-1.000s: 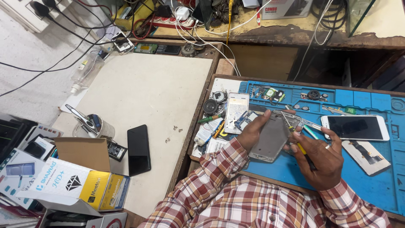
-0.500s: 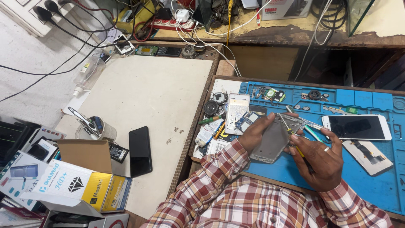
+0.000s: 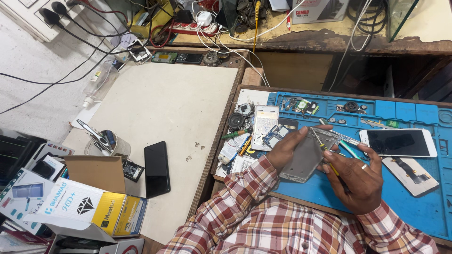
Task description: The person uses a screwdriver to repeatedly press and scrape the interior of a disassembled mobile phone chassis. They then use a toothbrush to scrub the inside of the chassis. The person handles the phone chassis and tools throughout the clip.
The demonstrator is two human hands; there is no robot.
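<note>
Holding steady across the last second: both hands and the grey phone frame sit where they sat before, over the near-left part of the blue work mat. Only the view has drifted slightly; nothing on the tabletop has moved. The work looks to be in a fine, slow stage with no part lifted off so far.

Left hand: closed around the left edge of the phone frame, thumb on top, fingers curled beneath, tilting the frame up toward the far side. Forearm in a checked sleeve comes in from the near edge.

Right hand: closed in a pinch on a thin screwdriver with a yellow band, its tip resting on the upper right part of the frame. Wrist cocked, knuckles toward the camera, a ring on one finger.

Around them:
- white phone, screen dark, lying flat on the mat just right of the hands.
- flat light panel, near side of the white phone.
- small circuit boards and loose parts along the mat's far edge.
- black phone, face down on the pale tabletop to the left, well apart from the hands.
- cardboard box, near left corner, flap open.
- cup of tools, just beyond the box.
</note>
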